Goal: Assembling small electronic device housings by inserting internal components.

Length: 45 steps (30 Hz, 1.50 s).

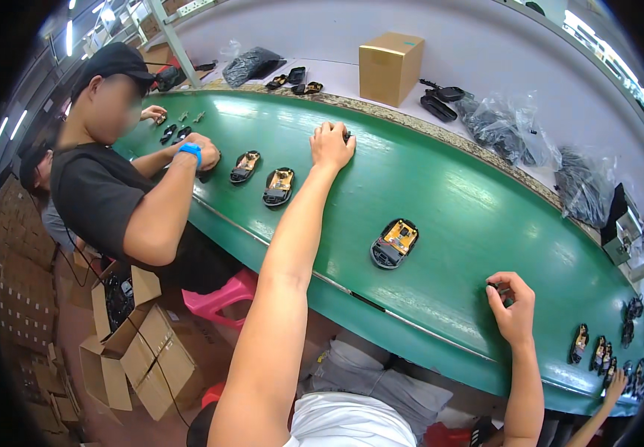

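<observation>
My left hand [332, 146] reaches across the green bench, its fingers curled down over something dark that they mostly hide. On the right, my right hand [512, 304] is closed, thumb against fingers, round a small black part [492, 286] too covered to name. Between my hands lies an opened black computer mouse [395, 243], its orange circuit board showing. Two more of the same kind, one mouse [278, 187] beside my left forearm and another mouse [245, 167] farther left, rest on the bench.
A co-worker's hand [201, 151] works at the left; another person's hand [615, 387] is at the far right, near several opened mice [579, 344]. Along the back ledge are a cardboard box [390, 68], black shells [440, 103] and plastic bags [504, 127]. A pink stool [221, 299] stands below.
</observation>
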Motion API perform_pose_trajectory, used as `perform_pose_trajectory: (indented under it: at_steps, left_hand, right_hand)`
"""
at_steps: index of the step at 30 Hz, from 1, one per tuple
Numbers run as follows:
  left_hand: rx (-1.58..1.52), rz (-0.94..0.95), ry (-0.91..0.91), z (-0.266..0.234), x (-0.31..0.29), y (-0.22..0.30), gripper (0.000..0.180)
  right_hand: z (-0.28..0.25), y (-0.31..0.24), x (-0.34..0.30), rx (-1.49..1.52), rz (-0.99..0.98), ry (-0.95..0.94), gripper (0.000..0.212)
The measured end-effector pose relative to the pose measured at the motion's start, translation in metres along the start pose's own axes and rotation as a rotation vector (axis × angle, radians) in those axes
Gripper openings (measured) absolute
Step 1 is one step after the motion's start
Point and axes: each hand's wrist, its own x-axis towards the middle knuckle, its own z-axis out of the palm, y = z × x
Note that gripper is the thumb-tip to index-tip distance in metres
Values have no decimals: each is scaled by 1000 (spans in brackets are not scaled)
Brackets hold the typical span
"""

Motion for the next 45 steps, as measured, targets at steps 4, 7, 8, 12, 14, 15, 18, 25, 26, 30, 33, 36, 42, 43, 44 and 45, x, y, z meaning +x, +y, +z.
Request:
perform_pose_trajectory:
  at_steps: [4,7,8,12,14,15,18,25,26,30,33,36,42,43,44,45]
  left_hand:
    - [-25,44,35,-2,-4,-8,38]
    - [-32,147,29,3,-8,-6,33]
    - [-89,178,20,7,-8,-1,27]
    - [-311,164,118,18,-10,-7,6]
    - [-322,127,117,15,-11,-7,5]
    - [-320,112,126,14,-11,-7,5]
    - [-311,90,144,16,-11,-2,5]
    - [-367,137,145,22,-6,-7,4]
    - [-403,125,129,18,-5,-3,4]
    - [-304,130,83,22,-15,1,7]
    - [-274,150,74,24,-23,16,19]
    - [-204,146,56,29,-27,14,27]
    - [-202,138,1,19,-18,25,26]
    - [-171,129,0,16,-18,31,27]
    - [-128,126,9,12,-15,32,27]
    - [-89,120,37,13,-16,29,29]
  right_hand:
    - [5,-7,7,5,-76,14,14]
    - [2,-8,1,59,-51,2,18]
    - [-4,-2,-2,50,-31,29,19]
    - [2,0,-4,41,-6,90,22]
    - [3,1,-3,46,-30,65,21]
    - [3,2,-2,55,-40,57,21]
    - [1,10,-1,37,-19,20,21]
    - [5,22,3,27,0,8,16]
    - [1,25,5,6,17,-10,18]
    - [1,-2,-2,-51,61,-68,23]
    - [-3,-3,-4,-37,94,-61,23]
    - [-1,0,-1,22,117,1,24]
    - [4,-6,8,-49,214,17,23]
    - [2,-11,7,-87,157,11,21]
    - [1,-7,6,-90,154,22,21]
    - [1,-1,5,-83,121,8,20]
